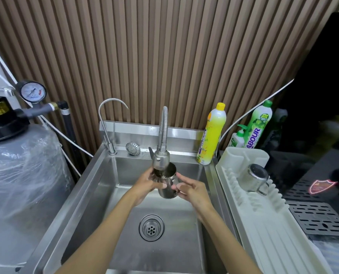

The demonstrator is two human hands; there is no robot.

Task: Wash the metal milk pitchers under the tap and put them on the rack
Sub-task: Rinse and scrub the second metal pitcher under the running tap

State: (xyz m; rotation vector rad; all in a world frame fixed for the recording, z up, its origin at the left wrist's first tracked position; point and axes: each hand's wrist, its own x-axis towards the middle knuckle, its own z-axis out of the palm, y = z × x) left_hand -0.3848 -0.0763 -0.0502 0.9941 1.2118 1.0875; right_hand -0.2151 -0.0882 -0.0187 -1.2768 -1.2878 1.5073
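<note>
Two hands: left hand (147, 181) fingers wrapped on shiny steel milk pitcher (167, 182) under pull-down tap (161, 157); right hand (191, 189) pinching its handle, probably. One upturned steel pitcher (253, 177) already on white rack (263, 224).

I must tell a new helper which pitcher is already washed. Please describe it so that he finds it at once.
Start at the steel sink; the white rack stands to its right. The washed pitcher lies upside down near the rack's far end, handle toward you. The other pitcher is held under the tap by the left hand and right hand.
</note>
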